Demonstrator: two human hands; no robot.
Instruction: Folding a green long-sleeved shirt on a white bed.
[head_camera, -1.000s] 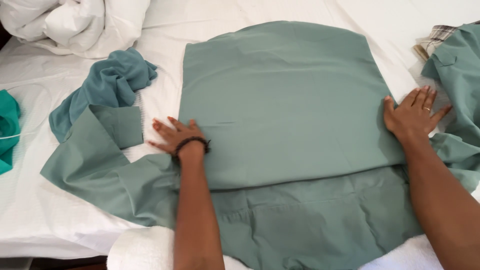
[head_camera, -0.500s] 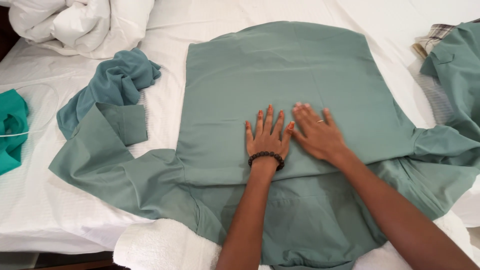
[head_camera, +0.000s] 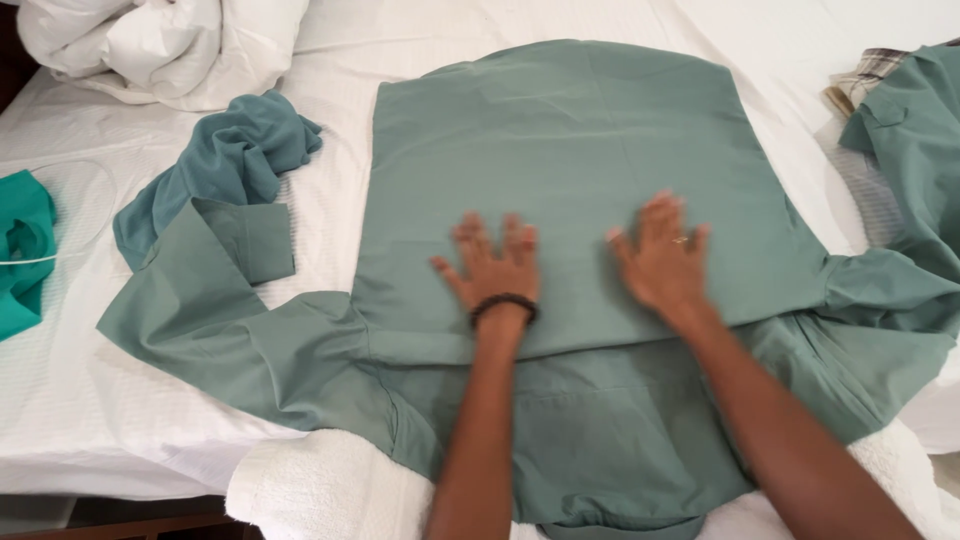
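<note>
Both hands have slid apart across the green shirt (head_camera: 570, 150). Left hand (head_camera: 492, 265) and right hand (head_camera: 660, 262), slightly blurred, seemingly lie flat, fingers spread, gripping nothing.

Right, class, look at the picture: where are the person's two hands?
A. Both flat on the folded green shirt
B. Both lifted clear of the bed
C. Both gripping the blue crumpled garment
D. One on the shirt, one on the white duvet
A: the left hand and right hand both lie palm-down, fingers spread, on the folded green shirt, while the blue crumpled garment lies untouched to the left.
</note>
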